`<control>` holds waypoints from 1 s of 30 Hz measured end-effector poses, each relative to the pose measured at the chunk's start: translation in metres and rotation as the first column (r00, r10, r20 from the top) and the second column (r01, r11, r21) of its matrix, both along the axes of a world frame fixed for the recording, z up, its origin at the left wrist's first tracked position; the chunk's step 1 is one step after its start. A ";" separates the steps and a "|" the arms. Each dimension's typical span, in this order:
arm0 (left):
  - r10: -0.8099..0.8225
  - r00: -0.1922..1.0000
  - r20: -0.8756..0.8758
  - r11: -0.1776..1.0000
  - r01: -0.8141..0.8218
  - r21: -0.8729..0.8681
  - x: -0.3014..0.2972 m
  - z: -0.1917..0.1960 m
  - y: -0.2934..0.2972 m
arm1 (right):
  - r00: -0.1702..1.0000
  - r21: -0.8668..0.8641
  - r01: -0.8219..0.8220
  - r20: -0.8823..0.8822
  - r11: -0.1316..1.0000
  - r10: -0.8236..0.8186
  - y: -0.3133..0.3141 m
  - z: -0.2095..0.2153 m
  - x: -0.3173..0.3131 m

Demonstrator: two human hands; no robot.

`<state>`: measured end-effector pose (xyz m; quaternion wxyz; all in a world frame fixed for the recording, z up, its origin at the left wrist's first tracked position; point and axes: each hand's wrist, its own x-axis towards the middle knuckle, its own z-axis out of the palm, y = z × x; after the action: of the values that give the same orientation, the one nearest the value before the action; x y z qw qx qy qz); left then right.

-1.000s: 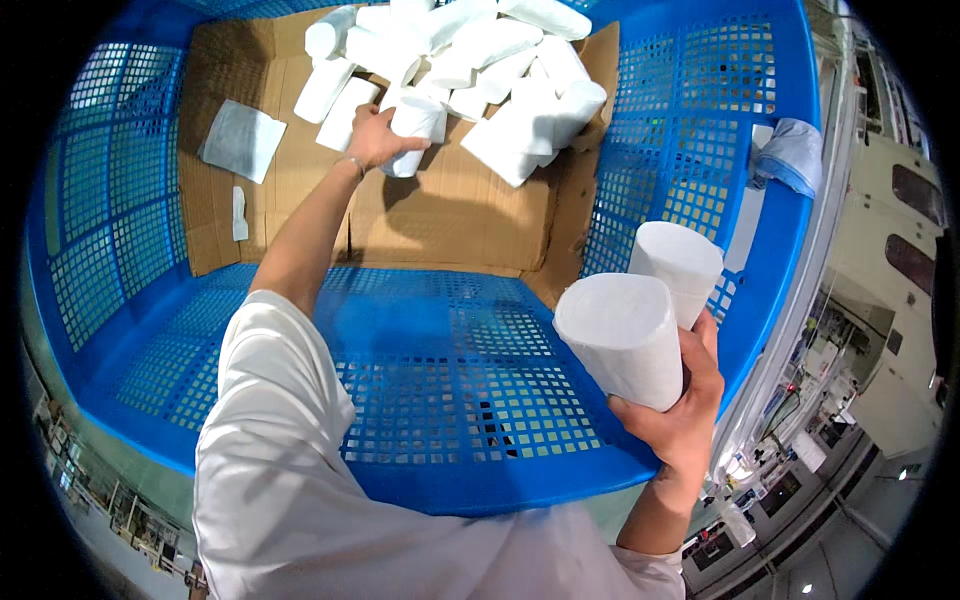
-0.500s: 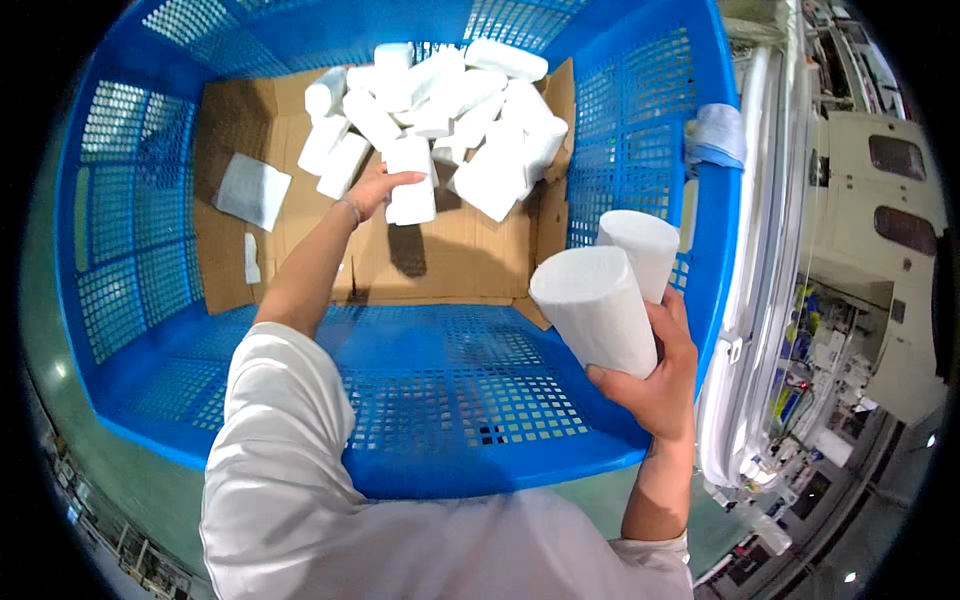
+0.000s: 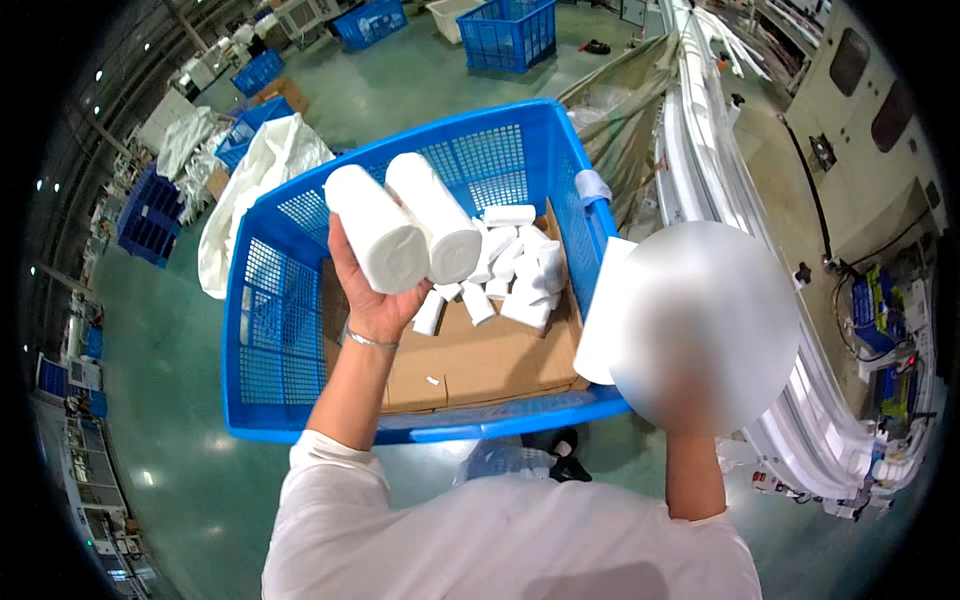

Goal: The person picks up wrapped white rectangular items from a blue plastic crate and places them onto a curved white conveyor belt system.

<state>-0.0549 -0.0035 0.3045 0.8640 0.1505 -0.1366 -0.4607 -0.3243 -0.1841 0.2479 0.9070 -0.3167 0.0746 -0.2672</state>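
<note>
Two white rolls, a left one point(image 3: 372, 225) and a right one point(image 3: 432, 215), stand side by side in my left hand point(image 3: 378, 305), which is closed round their lower ends above the basket. A round blur covers most of my right hand point(image 3: 688, 390) and hides its fingers. Out of that blur's left side sticks a large white roll point(image 3: 603, 320), held up over the basket's right rim. Several smaller-looking white rolls point(image 3: 528, 285) lie heaped on cardboard point(image 3: 480, 365) at the right of the blue plastic basket point(image 3: 275, 300).
White rail-like lengths point(image 3: 700, 160) run along the right, beside a pale machine cabinet point(image 3: 860, 90). A white sack point(image 3: 255, 200) stands against the basket's far left side. More blue baskets point(image 3: 510, 35) are on the green floor point(image 3: 165, 360) beyond. A small white scrap point(image 3: 432, 380) lies on the cardboard.
The view has tilted up and drawn back from the basket. My left hand has risen out of the basket, now with two rolls. My right hand has become blurred, further right.
</note>
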 end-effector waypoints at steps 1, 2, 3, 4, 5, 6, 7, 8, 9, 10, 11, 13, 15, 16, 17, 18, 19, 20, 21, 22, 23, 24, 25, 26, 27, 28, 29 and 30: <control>-0.005 1.000 0.025 1.000 0.006 -0.018 -0.011 0.005 0.003 | 0.997 0.016 0.017 0.076 1.000 -0.018 -0.002 0.000 -0.016; 0.074 0.997 -0.004 0.997 -0.074 0.009 -0.023 0.011 0.005 | 0.991 0.015 0.037 0.128 0.999 -0.038 -0.002 -0.004 -0.030; 0.132 0.990 -0.042 0.991 -0.131 0.034 -0.035 0.011 0.000 | 0.986 -0.010 0.075 0.151 0.997 -0.073 -0.008 -0.009 -0.052; 0.181 0.981 -0.076 0.982 -0.177 0.062 -0.048 0.011 -0.005 | 0.984 -0.053 0.103 0.151 0.993 -0.094 -0.010 -0.020 -0.073; 0.279 0.960 -0.029 0.954 -0.274 0.123 -0.051 0.001 -0.008 | 0.984 -0.138 0.144 0.124 0.980 -0.127 -0.010 -0.031 -0.103; 0.369 0.925 0.085 0.908 -0.379 0.178 -0.054 -0.014 -0.007 | 0.990 -0.265 0.144 0.041 0.953 -0.138 -0.008 -0.044 -0.132; 0.432 0.841 0.325 0.839 -0.507 0.197 -0.060 -0.026 0.000 | 0.994 -0.421 0.052 -0.069 0.906 -0.089 -0.005 -0.059 -0.155; 0.376 0.487 0.788 0.637 -0.753 0.162 -0.066 -0.042 0.003 | 0.984 -0.578 -0.073 -0.176 0.813 -0.037 0.000 -0.063 -0.176; 0.125 0.016 0.992 0.382 -0.924 -0.033 -0.076 -0.050 0.011 | 0.960 -0.626 -0.279 -0.208 0.728 0.189 -0.003 -0.053 -0.176; -0.018 -0.234 0.972 0.242 -0.944 -0.223 -0.090 -0.051 0.016 | 0.895 -0.580 -0.444 -0.320 0.683 0.310 0.010 -0.024 -0.177; 0.051 -0.120 0.991 0.461 -0.878 -0.130 -0.095 -0.051 0.006 | 0.872 -0.498 -0.480 -0.356 0.722 0.335 0.029 0.017 -0.183; 0.059 0.204 0.977 0.777 -0.624 0.084 -0.104 -0.041 -0.002 | 0.939 -0.475 -0.334 -0.239 0.814 0.246 0.056 0.011 -0.189; 0.142 0.426 0.893 0.893 -0.444 0.070 -0.148 -0.037 -0.016 | 0.934 -0.310 -0.344 -0.209 0.886 0.289 0.074 0.020 -0.206; 0.150 0.321 0.935 0.891 -0.454 0.013 -0.161 -0.037 -0.021 | 0.951 -0.348 -0.281 -0.225 0.894 0.211 0.086 0.021 -0.213; 0.082 -0.264 0.961 0.783 -0.580 -0.226 -0.166 -0.039 -0.025 | 0.961 -0.387 -0.224 -0.241 0.895 0.136 0.096 0.022 -0.219; 0.142 -0.071 0.987 0.851 -0.500 -0.159 -0.184 -0.041 -0.033 | 0.968 -0.416 -0.166 -0.244 0.894 0.066 0.107 0.019 -0.216; 0.186 0.147 0.971 0.906 -0.408 -0.112 -0.199 -0.044 -0.037 | 0.973 -0.415 -0.120 -0.227 0.902 0.025 0.116 0.022 -0.218; 0.206 0.352 0.913 0.944 -0.318 -0.091 -0.213 -0.047 -0.041 | 0.976 -0.410 -0.082 -0.216 0.908 -0.009 0.128 0.021 -0.223; -0.002 0.619 0.786 0.988 -0.118 0.095 -0.227 -0.043 -0.037 | 0.976 -0.407 -0.054 -0.213 0.912 -0.038 0.140 0.023 -0.228; -0.195 0.818 0.541 0.970 0.079 0.230 -0.241 -0.041 -0.032 | 0.956 -0.407 -0.065 -0.288 0.911 -0.061 0.150 0.027 -0.236; -0.255 0.858 0.446 0.948 0.132 0.289 -0.256 -0.039 -0.032 | 0.929 -0.406 -0.077 -0.361 0.911 -0.082 0.161 0.030 -0.245; -0.273 0.839 0.471 0.937 0.123 0.326 -0.268 -0.038 -0.030 | 0.895 -0.405 -0.095 -0.435 0.910 -0.100 0.170 0.037 -0.255; -0.315 0.838 0.445 0.922 0.158 0.355 -0.278 -0.036 -0.027 | 0.868 -0.456 -0.090 -0.471 0.885 -0.155 0.179 0.046 -0.264; -0.367 0.839 0.401 0.903 0.216 0.372 -0.290 -0.036 -0.028 | 0.838 -0.505 -0.090 -0.504 0.858 -0.209 0.187 0.056 -0.273; -0.490 0.849 0.197 0.844 0.406 0.350 -0.295 -0.034 -0.028 | 0.812 -0.547 -0.084 -0.522 0.833 -0.262 0.197 0.060 -0.282; -0.590 0.807 -0.022 0.764 0.567 0.308 -0.302 -0.033 -0.030 | 0.857 -0.614 0.005 -0.403 0.789 -0.319 0.203 0.046 -0.291; -0.650 0.755 -0.081 0.715 0.645 0.269 -0.315 -0.029 -0.035 | 0.861 -0.532 0.051 -0.405 0.845 -0.307 0.213 0.046 -0.303; -0.699 0.703 -0.133 0.670 0.708 0.224 -0.325 -0.026 -0.037 | 0.870 -0.446 0.088 -0.402 0.891 -0.287 0.221 0.045 -0.317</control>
<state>-0.3798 -0.0406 0.2783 0.5948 0.1889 -0.1072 -0.7739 -0.6408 0.0369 0.2931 0.7446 -0.5462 0.2586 -0.2834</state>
